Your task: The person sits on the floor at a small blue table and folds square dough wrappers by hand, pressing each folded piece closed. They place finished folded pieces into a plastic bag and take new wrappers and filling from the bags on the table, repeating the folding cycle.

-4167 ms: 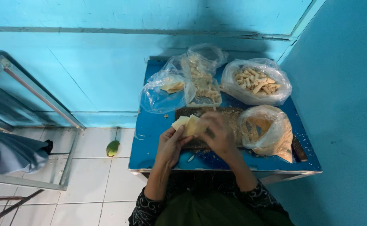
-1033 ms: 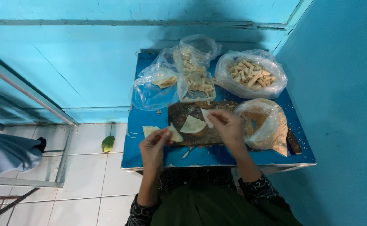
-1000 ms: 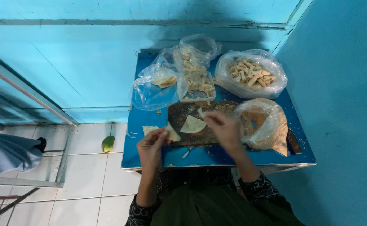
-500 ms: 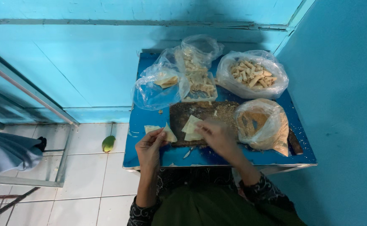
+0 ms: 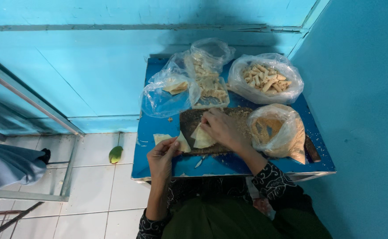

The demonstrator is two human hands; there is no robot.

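Observation:
A small blue table [image 5: 229, 166] holds a dark wooden board [image 5: 189, 121] dusted with crumbs. My right hand [image 5: 220, 128] rests on the board with its fingers pressing a pale dough wrapper [image 5: 201, 139]. My left hand [image 5: 162, 157] is at the table's front left and pinches a folded triangular wrapper [image 5: 184, 144] by its edge. Another flat wrapper [image 5: 161, 138] lies on the table just beyond my left thumb.
Several clear plastic bags stand on the table: one with crumbs [image 5: 276, 132] at the right, one with finger-shaped pieces [image 5: 265, 79] at the back right, two more [image 5: 172, 90] [image 5: 209, 84] behind the board. A green fruit [image 5: 115, 154] lies on the tiled floor. Blue walls close the back and right.
My right hand has come down from the board's back edge onto the wrapper in its middle. My left hand still holds its folded wrapper at the front left.

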